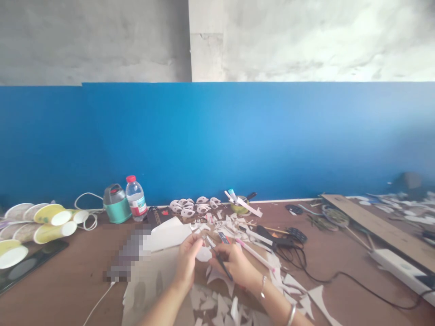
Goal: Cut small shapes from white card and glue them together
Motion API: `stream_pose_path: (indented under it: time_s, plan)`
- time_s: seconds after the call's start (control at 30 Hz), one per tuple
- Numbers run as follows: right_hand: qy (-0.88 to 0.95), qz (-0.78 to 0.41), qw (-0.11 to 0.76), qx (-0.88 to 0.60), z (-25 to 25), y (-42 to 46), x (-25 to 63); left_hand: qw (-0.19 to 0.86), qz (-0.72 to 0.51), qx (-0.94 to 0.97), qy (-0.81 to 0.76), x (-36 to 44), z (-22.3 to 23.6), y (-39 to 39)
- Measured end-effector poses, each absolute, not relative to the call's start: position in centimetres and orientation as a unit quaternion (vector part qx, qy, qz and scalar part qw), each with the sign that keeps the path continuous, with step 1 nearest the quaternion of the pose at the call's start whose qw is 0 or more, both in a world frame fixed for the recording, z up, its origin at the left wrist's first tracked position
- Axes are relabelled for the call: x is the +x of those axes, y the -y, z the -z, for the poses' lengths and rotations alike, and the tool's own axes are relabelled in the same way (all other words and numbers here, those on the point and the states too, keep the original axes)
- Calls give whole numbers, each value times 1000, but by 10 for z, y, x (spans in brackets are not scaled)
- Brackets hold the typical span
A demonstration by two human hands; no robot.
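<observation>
White paper scraps (222, 308) crowd the near edge; brown tabletop (335, 244) shows to left and right. Angled inward, the left hand (186, 258) pinches a white disc (204, 254) centrally; the right hand (238, 265), fingers curled, grips a dark-handled tool (224, 267).

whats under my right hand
White scraps show near the right hand, which grips a dark tool. Whatever lies directly beneath the palm is covered.
</observation>
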State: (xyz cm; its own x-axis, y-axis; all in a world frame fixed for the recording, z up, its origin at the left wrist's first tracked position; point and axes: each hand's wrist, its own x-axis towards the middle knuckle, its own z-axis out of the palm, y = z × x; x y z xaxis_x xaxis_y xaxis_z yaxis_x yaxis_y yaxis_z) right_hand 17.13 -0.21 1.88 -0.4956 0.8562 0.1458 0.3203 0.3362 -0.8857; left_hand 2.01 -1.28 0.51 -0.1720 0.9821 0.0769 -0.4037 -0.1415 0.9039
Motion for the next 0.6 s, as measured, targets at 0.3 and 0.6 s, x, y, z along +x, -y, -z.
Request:
stream_pose_path:
  time_s: [0.3, 0.6]
  plan:
    - [739, -446, 313, -397, -14, 0, 172, 511, -653, 394, -396, 19, -3, 12]
    - [722, -494, 313, -369, -20, 2, 173, 505, -637, 422, -401, 16, -7, 13]
